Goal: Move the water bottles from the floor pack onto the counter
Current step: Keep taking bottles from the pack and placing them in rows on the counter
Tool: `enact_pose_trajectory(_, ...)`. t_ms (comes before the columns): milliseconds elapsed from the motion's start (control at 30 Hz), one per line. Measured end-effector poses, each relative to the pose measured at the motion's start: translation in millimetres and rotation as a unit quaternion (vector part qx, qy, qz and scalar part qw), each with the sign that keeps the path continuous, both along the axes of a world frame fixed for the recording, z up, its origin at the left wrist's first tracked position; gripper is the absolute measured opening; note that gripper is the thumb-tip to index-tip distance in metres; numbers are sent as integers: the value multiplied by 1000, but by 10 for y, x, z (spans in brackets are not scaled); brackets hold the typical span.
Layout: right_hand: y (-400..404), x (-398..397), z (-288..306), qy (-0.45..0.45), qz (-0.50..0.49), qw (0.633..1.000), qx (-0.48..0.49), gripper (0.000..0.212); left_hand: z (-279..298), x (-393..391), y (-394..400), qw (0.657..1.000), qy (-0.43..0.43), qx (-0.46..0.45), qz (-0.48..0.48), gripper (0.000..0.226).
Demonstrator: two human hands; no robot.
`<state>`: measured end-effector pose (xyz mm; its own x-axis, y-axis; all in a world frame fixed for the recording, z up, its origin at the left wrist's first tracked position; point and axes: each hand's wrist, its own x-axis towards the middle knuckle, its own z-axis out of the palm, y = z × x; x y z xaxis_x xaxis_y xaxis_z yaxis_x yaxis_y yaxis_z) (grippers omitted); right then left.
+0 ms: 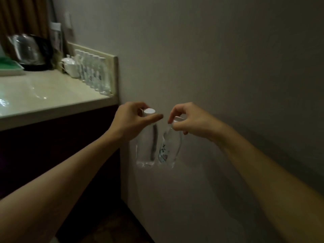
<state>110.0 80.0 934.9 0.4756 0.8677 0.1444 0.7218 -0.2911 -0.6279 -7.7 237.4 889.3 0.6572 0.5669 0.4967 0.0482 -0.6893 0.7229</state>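
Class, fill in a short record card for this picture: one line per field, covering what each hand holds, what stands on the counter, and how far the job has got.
left hand: grips a clear water bottle by its white-capped neck
right hand: pinches a second bottle at its cap; this one hangs tilted
bottles held: both in the air beside the wall, below counter height
counter: row of bottles along the back edge, white teapot, kettle
floor pack: not in view
progress: two bottles not yet set down

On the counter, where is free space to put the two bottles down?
Free: the counter front, between its front edge and the bottle row. Crowded: the back, with kettle, white teapot and green tray.
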Motion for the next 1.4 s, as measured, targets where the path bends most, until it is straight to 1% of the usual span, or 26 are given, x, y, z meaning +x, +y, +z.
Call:
enact_pose_trajectory(100, 309, -137, 71, -29, 15, 999, -8, 15, 100, -123, 177, 1000, 28, -5, 3, 33)
enact_pose_trajectory(267, 898, -342, 169, -122, 9, 992, 3, 12, 186, -399, 705, 988, 43, -120, -82, 33)
enact_pose_trajectory(367, 1306, -503, 219, -131, 5, 991, 23, 14, 266, -646, 1137, 979, 41, -156, -122, 36)
enact_pose_trajectory(467, 1758, -683, 283, -124, 5, 991, 41, 18, 409, -906, 1590, 979, 46, -143, -134, 32)
enact_pose_trajectory(533, 2049, -794, 331, -114, 3, 991, 69, 17, 487, -1056, 1900, 987, 36, -112, -112, 31)
enact_pose_trajectory(667, 2572, -1001, 420, -86, -7, 985, 149, 12, 599, -1279, 2505, 1000, -18, -23, -3, 35)
enact_pose_trajectory(833, 3214, -1326, 527, -105, -16, 981, 162, 13, 605, -1474, 2943, 994, -28, 56, 91, 37)
enact_pose_trajectory(967, 3646, -1504, 529, -121, -12, 979, 162, 11, 592, -1501, 3350, 990, -54, 47, 124, 42)
enact_pose_trajectory(1100, 4075, -1499, 515, -114, -9, 978, 173, 12, 637, -1498, 3736, 983, -90, 42, 154, 46)
enact_pose_trajectory(1233, 4554, -1529, 440, -117, 14, 976, 182, 11, 642, -1435, 4187, 981, -70, 46, 175, 48)
enact_pose_trajectory(1400, 5204, -1490, 317, -103, 16, 978, 182, 10, 569, -1281, 4780, 984, -50, 62, 162, 57)
